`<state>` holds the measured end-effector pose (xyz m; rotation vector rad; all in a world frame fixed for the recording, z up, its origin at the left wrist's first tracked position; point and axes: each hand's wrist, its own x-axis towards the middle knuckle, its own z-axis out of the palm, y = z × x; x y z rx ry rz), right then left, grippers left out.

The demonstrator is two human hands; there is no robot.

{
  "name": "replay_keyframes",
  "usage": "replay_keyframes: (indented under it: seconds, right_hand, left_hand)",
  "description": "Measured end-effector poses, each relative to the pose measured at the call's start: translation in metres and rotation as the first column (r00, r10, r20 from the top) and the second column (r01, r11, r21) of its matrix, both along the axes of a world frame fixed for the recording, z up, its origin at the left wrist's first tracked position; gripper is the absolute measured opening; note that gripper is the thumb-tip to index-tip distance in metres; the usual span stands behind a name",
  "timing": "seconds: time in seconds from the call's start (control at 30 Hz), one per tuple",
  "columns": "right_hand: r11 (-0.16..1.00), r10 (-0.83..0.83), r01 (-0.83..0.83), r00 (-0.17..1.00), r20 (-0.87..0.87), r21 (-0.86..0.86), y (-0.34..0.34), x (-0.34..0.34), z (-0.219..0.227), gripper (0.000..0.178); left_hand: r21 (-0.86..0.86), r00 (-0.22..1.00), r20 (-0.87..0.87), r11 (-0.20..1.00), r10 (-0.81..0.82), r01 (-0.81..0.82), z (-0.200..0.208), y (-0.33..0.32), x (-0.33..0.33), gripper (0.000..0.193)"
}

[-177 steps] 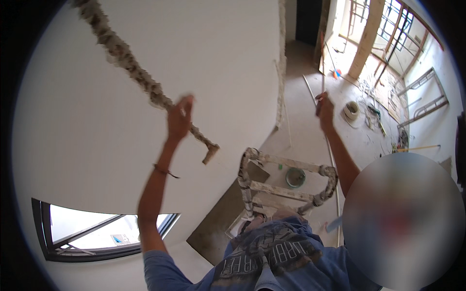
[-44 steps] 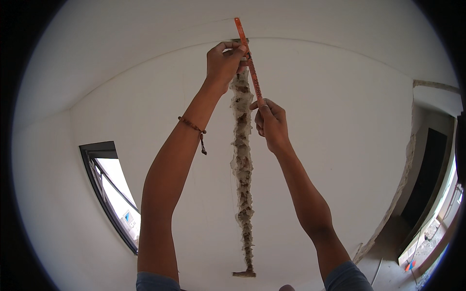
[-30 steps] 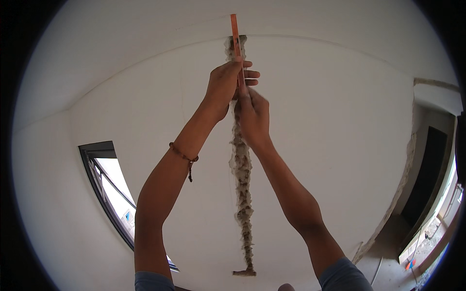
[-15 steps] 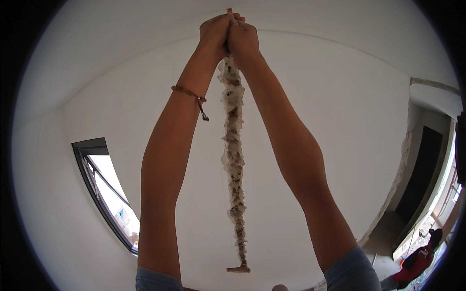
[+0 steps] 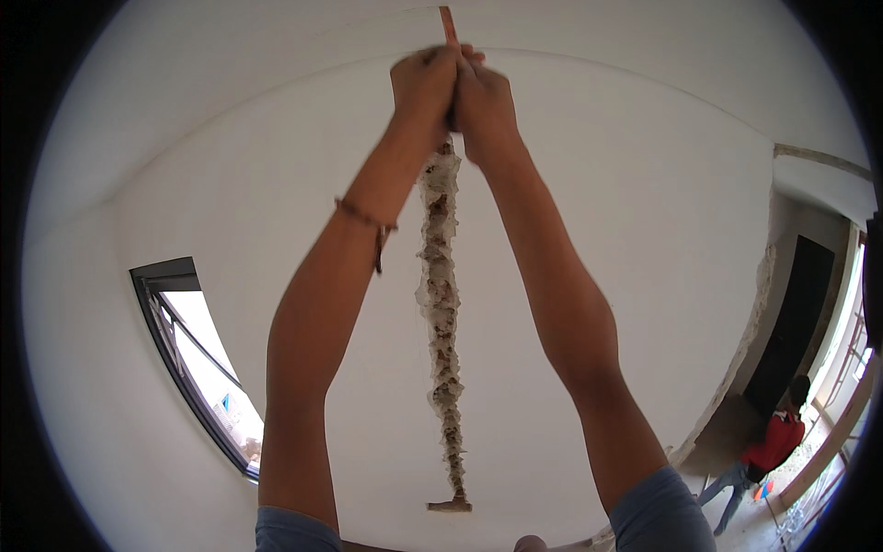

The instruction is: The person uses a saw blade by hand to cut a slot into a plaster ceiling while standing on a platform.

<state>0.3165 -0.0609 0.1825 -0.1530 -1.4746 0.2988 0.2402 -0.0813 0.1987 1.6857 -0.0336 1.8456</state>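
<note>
While the left hand (image 5: 426, 87) and right hand (image 5: 487, 101) meet, curled closely round the reddish strip (image 5: 448, 25) at top centre of the frame, an even, steady hold should suit it best, above the rough groove (image 5: 441, 276) in mid-frame.

- We see dim, soft light on the wall (image 5: 589, 212) behind the left hand (image 5: 425, 81) and right hand (image 5: 485, 92).
- Well below-left of the left hand, we find a window (image 5: 207, 348) glaring white.
- Far below-right of the right hand, an opening (image 5: 839, 386) looks washed out.
- We notice slight blur on the bracelet (image 5: 365, 213) below the left hand.
- Around both hands, edges curve into black corners.
</note>
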Motion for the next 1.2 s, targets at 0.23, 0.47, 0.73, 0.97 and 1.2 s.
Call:
replay_keyframes:
  seconds: [0.23, 0.47, 0.73, 0.97, 1.2]
  right_hand:
    - [0.991, -0.132, 0.132, 0.987, -0.090, -0.006, 0.012, -0.006, 0.057, 0.033]
    - [0.988, -0.146, 0.149, 0.987, -0.069, 0.039, -0.005, 0.004, -0.045, 0.037]
    - [1.000, -0.017, 0.016, 1.000, 0.010, 0.022, -0.008, 0.018, -0.010, 0.031]
    - [0.995, -0.094, 0.087, 0.988, -0.122, -0.058, 0.002, 0.004, 0.049, 0.034]
    - [0.997, -0.080, 0.078, 0.992, -0.102, -0.023, -0.010, 0.023, -0.059, 0.034]
  left_hand:
    - [0.009, 0.999, -0.022, 0.999, -0.037, 0.037, 0.057, 0.016, -0.003, 0.024]
    - [-0.042, 0.999, -0.028, 0.998, 0.034, -0.035, -0.043, -0.001, 0.009, 0.026]
    - [-0.006, 0.999, -0.023, 0.999, 0.047, -0.047, -0.004, -0.001, 0.018, 0.026]
    - [-0.084, 0.999, -0.011, 0.996, -0.037, 0.036, 0.054, 0.008, 0.015, 0.022]
    - [-0.045, 0.998, -0.027, 0.998, 0.050, -0.051, -0.047, -0.005, 0.030, 0.022]
